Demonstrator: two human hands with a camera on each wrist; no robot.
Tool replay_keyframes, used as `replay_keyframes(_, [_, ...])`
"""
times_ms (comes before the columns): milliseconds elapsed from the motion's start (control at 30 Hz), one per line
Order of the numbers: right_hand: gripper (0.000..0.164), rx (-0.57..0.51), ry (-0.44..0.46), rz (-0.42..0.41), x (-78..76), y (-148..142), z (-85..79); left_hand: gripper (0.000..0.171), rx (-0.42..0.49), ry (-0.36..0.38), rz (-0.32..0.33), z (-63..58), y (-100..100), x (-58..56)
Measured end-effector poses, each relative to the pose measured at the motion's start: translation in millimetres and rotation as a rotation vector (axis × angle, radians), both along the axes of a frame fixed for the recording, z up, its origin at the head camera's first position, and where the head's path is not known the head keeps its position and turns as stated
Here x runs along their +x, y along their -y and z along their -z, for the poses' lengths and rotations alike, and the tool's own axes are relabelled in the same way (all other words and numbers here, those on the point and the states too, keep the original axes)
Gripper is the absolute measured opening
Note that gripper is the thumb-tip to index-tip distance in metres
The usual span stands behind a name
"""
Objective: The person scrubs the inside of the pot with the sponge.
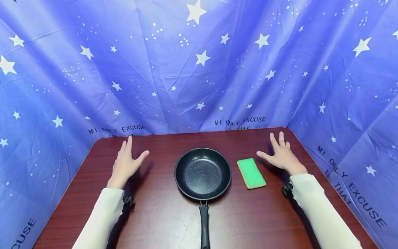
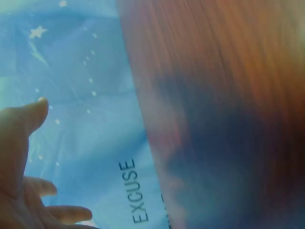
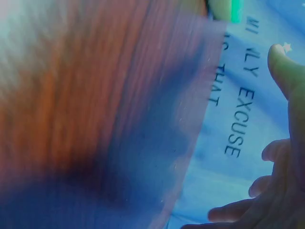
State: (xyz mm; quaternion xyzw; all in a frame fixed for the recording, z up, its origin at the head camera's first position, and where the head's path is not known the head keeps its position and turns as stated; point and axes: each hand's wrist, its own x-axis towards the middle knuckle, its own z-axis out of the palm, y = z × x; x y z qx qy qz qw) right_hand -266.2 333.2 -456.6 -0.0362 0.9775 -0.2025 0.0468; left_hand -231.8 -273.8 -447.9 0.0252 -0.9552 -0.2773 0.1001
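Observation:
A black frying pan [image 1: 203,174] lies in the middle of the table, its handle toward the near edge. Just right of it is a flat green sponge [image 1: 252,173] with a tan underside. My left hand [image 1: 125,164] is over the table left of the pan, fingers spread and thumb out, holding nothing. To the right of the sponge, my right hand [image 1: 282,156] has its fingers spread too, the thumb pointing toward the sponge without touching it. In the right wrist view, part of the green sponge [image 3: 236,10] shows at the top edge.
The reddish-brown wooden table [image 1: 168,224] has rounded far corners. A blue curtain [image 1: 174,69] with white stars and printed words hangs behind it and along both sides. Each wrist wears a small black device, the left one [image 1: 128,200] and the right one [image 1: 287,190].

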Motion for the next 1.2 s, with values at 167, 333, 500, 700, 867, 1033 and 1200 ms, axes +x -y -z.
replay_keyframes(167, [0.118,-0.031,0.020,-0.017,13.1,7,-1.4,0.103,0.123,-0.053,0.013,1.1,-7,10.5])
replay_keyframes(333, [0.116,-0.058,0.021,-0.027,25.7,18,-1.3,0.102,0.229,-0.091,-0.010,1.5,-15,21.6])
replay_keyframes(500, [0.116,-0.059,0.017,-0.042,37.7,32,0.0,0.103,0.306,-0.087,-0.041,-1.3,-25,32.8])
replay_keyframes(700, [0.116,-0.064,-0.029,-0.096,51.3,47,0.9,0.097,0.380,-0.076,-0.041,-2.0,-36,46.9])
replay_keyframes(867, [0.111,-0.075,-0.063,-0.137,62.2,58,1.4,0.096,0.419,-0.049,-0.007,2.1,-47,57.7])
replay_keyframes(1033, [0.108,-0.068,-0.067,-0.160,70.7,70,4.7,0.093,0.466,-0.004,0.016,3.1,-58,71.5])
replay_keyframes(1200, [0.104,-0.043,-0.058,-0.182,78.6,78,7.0,0.086,0.678,0.127,0.056,1.2,-67,89.8])
